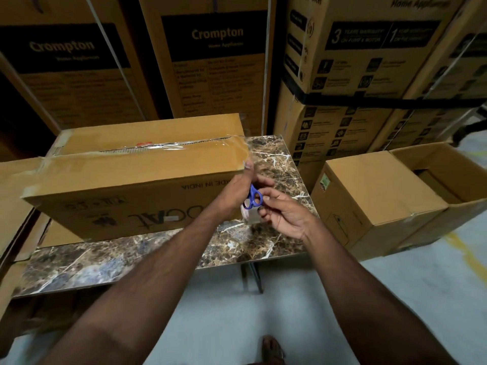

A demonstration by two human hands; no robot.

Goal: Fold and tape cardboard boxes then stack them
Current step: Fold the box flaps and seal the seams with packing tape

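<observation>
Blue-handled scissors (253, 199) held between both hands: left hand (237, 192) gripping them at the box corner, right hand (286, 213) pinching the handle loops and holding a tape roll (250, 216); taped cardboard box (137, 177) lying on the marble surface (147, 256); open boxes (395, 196) on the floor at right

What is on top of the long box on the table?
Clear tape runs along the top seam of the long box. Nothing else sits on it. Its inside is hidden.
</observation>
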